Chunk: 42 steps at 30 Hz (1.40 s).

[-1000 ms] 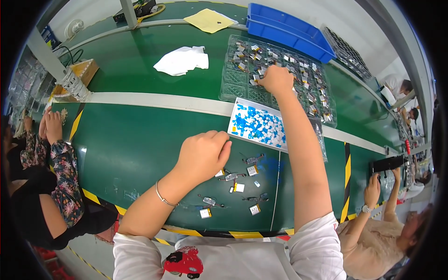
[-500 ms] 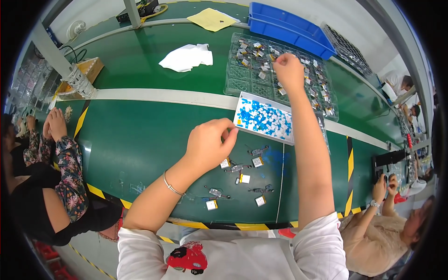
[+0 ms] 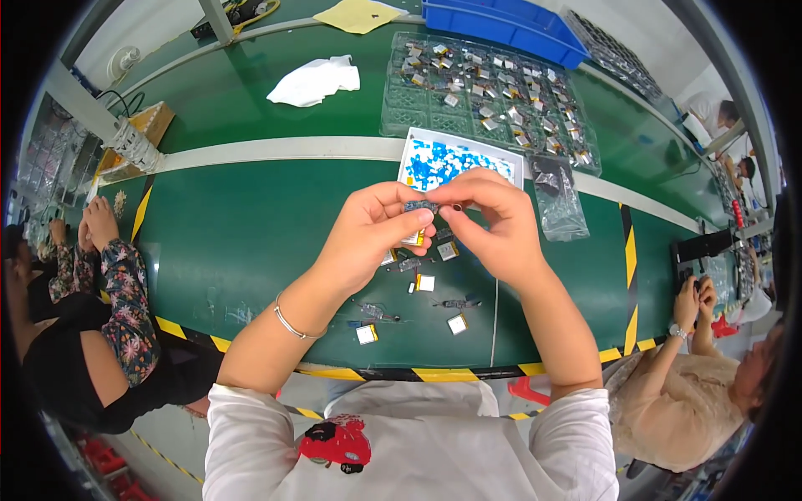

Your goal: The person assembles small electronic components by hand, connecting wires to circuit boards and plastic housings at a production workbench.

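Observation:
Above the near part of the green bench, my left hand (image 3: 363, 238) is closed on a small circuit board (image 3: 418, 206), its thumb pressing from the front. A silver battery with a yellow edge (image 3: 413, 239) shows below the board, between the fingers. My right hand (image 3: 499, 221) pinches at the board's right end, where a small dark round part (image 3: 456, 207) pokes out by the fingertips. Under and in front of the hands lie several similar boards with batteries, among them one battery (image 3: 366, 334) at the near left and another battery (image 3: 456, 324) at the near right.
Just beyond my hands stands a white box (image 3: 519, 171) of small blue and white pieces. Behind it is a clear compartment tray (image 3: 404, 123) with many boards, and a blue bin (image 3: 501, 32). A clear bag (image 3: 561, 204) lies right. Co-workers sit on both sides.
My right hand has come back from the compartment tray to meet the left. My left hand, earlier beside the white box, now holds a circuit board with its battery. The view has shifted slightly.

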Tool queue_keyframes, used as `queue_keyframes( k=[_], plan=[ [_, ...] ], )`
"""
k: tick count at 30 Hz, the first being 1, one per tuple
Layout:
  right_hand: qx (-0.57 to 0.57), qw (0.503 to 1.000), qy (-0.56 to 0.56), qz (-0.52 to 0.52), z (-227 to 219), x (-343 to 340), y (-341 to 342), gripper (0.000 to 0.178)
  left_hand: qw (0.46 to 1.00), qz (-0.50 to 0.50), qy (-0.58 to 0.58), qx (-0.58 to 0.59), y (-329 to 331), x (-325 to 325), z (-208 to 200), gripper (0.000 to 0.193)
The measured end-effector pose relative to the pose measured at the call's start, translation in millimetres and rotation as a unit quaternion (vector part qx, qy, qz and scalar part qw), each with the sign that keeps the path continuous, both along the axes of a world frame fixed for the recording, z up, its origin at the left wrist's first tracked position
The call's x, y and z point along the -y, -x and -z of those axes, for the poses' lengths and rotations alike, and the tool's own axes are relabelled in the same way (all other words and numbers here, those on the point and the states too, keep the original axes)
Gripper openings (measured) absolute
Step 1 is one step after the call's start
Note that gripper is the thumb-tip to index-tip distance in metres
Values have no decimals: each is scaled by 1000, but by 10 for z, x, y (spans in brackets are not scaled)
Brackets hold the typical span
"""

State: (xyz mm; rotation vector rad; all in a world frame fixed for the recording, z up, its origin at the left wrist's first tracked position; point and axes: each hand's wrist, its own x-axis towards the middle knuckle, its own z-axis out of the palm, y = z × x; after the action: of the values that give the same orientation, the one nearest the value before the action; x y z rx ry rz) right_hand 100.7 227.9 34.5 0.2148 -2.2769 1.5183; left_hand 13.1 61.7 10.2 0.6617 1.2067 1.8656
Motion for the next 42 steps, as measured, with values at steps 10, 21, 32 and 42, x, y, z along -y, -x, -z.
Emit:
queue_keyframes(
  k=[10,21,32,42],
  plan=[
    [20,991,130,-38,107,-78,-135,24,999,-23,38,5,-38,-13,38,7],
    [87,983,159,35,192,36,-82,11,978,-29,118,-170,-88,2,24,12],
    [-148,962,-212,85,252,11,-75,16,997,-6,63,-36,-66,5,-25,13],
    [-188,950,-231,96,282,32,-53,17,991,-15,135,-3,-83,-16,-33,14]
  ],
)
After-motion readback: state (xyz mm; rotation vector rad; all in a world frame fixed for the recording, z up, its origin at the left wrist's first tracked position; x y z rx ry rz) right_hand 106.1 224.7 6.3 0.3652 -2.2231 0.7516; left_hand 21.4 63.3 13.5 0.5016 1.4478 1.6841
